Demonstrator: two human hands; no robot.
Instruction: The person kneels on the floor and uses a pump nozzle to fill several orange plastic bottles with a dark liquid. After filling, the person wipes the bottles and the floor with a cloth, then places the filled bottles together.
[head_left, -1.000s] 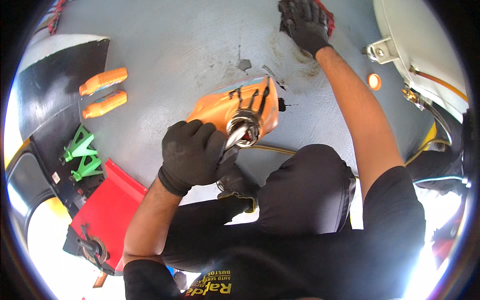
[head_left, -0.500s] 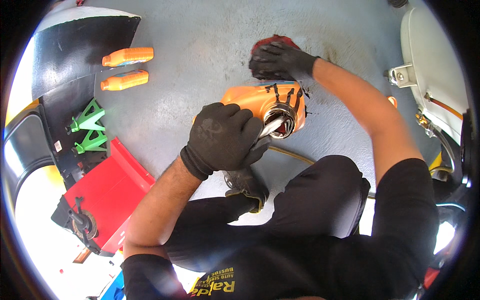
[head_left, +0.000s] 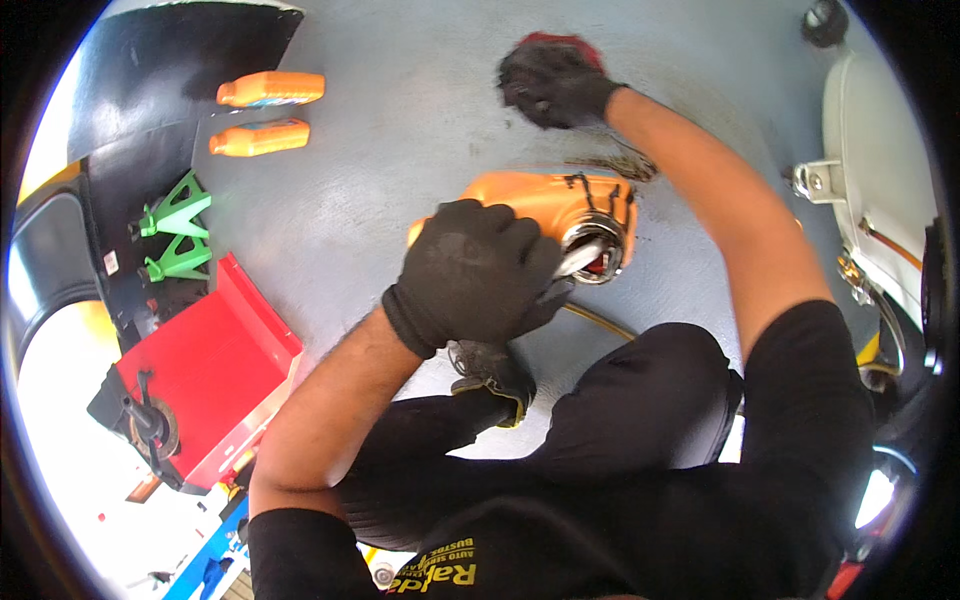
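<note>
My left hand, in a black glove, is closed around a pale metal handle. The handle leads to a round metal ring with a dark and reddish inside, at the right end of an orange plastic jug. Whether the ring belongs to the jug or to the handle I cannot tell. Black drips streak the jug, which lies partly hidden by my left hand. Farther off, my gloved right hand presses a bunched red rag against the grey floor, its fingers closed over it.
Two orange bottles lie at the far left, above two green stands. A red box sits left of my forearm. Dark smears mark the floor beyond the jug. A white tank stands at right.
My right hand has slid away from the jug with the red rag, and the dark smear behind the jug now shows. My left hand keeps its grip on the handle.
</note>
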